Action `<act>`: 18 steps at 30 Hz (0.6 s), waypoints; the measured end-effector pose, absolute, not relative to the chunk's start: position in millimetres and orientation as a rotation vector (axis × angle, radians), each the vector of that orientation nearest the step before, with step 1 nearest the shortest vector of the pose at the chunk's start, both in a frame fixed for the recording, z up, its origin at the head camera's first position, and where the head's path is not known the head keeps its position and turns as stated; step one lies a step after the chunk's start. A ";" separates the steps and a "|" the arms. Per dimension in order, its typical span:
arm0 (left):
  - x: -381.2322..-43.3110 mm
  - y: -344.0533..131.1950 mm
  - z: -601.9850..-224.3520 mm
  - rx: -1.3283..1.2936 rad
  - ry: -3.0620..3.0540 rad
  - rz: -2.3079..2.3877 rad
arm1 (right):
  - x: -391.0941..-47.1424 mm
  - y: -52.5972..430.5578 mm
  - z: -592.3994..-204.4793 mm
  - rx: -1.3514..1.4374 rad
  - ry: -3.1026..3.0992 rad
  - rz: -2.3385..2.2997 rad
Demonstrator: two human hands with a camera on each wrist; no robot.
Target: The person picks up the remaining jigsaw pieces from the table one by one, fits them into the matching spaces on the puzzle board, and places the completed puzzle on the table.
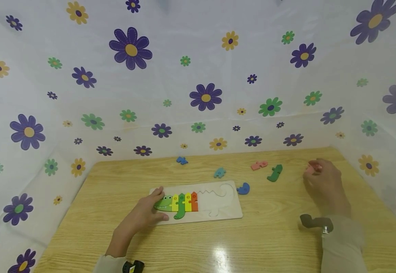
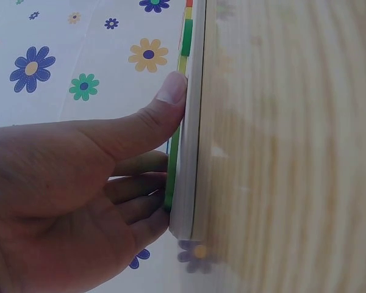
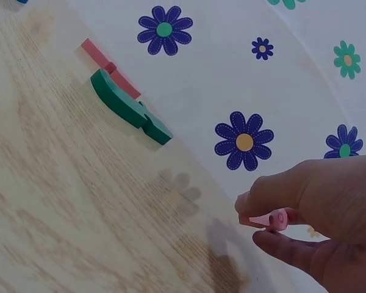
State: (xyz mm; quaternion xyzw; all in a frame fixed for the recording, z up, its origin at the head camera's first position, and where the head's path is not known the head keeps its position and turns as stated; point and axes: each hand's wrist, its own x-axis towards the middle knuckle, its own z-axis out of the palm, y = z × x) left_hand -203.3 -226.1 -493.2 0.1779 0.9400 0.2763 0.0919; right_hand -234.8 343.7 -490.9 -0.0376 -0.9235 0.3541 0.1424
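Observation:
A wooden crocodile puzzle board (image 1: 220,216) lies on the table, its left part filled with a green head (image 1: 164,204) and yellow, green and orange body pieces. My left hand (image 1: 148,208) rests on the board's left end, fingers and thumb spread over the head piece; the thumb (image 2: 165,101) touches the surface near the front edge. Over the table's far right, my right hand (image 1: 324,180) pinches a small pink puzzle piece (image 3: 277,219) between thumb and fingers. Part of that piece is hidden by the fingers. The board's right part shows bare outlines of a tail and leg.
Loose puzzle pieces lie behind and right of the board: a blue piece (image 1: 182,160), a light blue piece (image 1: 219,173), a blue curled tail piece (image 1: 244,189), a pink piece (image 1: 259,165) and a green leg (image 1: 275,173). A flowered white sheet (image 1: 170,125) hangs around the table.

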 end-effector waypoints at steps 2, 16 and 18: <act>-203.1 -225.7 -493.0 0.526 2.792 0.818 | -235.0 343.4 -490.0 -0.131 -2.667 1.046; -202.3 -225.4 -492.4 0.522 2.791 0.820 | -240.1 341.2 -481.3 -0.092 -2.632 0.997; -201.5 -225.0 -491.9 0.509 2.788 0.826 | -240.7 340.9 -480.4 -0.094 -2.630 0.993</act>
